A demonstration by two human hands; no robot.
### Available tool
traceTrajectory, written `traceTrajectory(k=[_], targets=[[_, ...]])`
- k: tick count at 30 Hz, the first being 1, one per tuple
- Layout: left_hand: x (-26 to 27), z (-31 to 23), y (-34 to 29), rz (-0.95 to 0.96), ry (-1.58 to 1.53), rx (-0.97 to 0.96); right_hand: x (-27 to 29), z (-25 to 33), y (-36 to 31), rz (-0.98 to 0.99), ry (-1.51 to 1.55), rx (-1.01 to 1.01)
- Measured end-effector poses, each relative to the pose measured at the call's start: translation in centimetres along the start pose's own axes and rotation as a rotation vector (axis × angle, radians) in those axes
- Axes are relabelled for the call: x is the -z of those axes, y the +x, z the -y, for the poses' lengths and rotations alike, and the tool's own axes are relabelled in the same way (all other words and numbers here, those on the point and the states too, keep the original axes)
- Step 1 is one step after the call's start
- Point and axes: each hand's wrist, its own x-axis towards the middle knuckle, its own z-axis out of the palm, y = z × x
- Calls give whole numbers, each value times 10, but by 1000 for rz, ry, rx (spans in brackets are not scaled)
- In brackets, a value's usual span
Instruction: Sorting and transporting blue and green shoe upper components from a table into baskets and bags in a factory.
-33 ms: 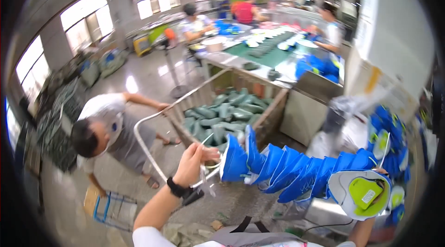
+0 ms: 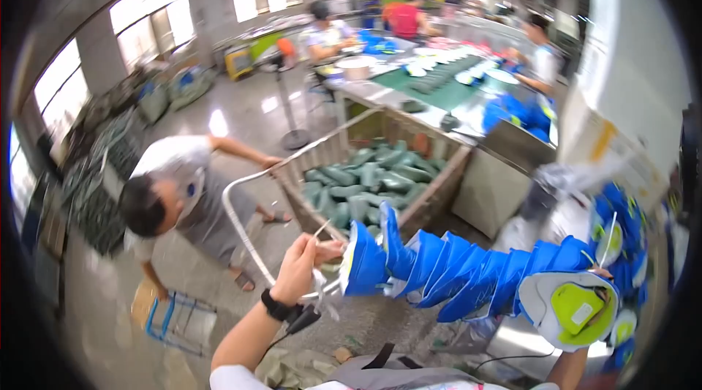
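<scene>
A long row of nested blue shoe uppers (image 2: 468, 273) stretches across in front of me. The upper at its right end faces me, showing a white lining and a lime-green insole. My right hand (image 2: 602, 271) is at that end, mostly hidden behind it; only fingertips show, and they grip the row. At the left end my left hand (image 2: 298, 265) is closed, pinching a thin white cord (image 2: 321, 287) that dangles below the fingers. Another thin white strand (image 2: 608, 240) sticks up near my right fingertips. A black band is on my left wrist.
Ahead stands a wheeled cart (image 2: 457, 178) full of green shoe lasts (image 2: 365, 178), with a white tubular handle (image 2: 238, 225). A person (image 2: 175, 185) at left holds the cart and a blue-framed hand trolley (image 2: 164, 317). More blue uppers (image 2: 618, 214) are piled at right; others work at tables behind.
The whole scene has shifted slightly right and down in the picture. My left hand's fingers have drawn closer together near the left end of the row.
</scene>
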Motion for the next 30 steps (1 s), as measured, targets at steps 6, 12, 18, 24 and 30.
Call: traceTrajectory(k=[6, 12, 18, 24, 30], targets=[[119, -6, -139, -457, -225, 100, -134, -127, 88, 295, 528, -497], [132, -19, -237, -927, -72, -18, -197, -238, 147, 415, 995, -1037], [135, -32, -352, -1672, 209, -197, -434, -271, 80, 539, 1089, -1535], [156, -40, -402, -2075, 247, -426, -577, -324, 7, 1665, 192, -866], [215, -16, -423, -2134, -42, -667, -657, -388, -67, 1869, 110, -451]])
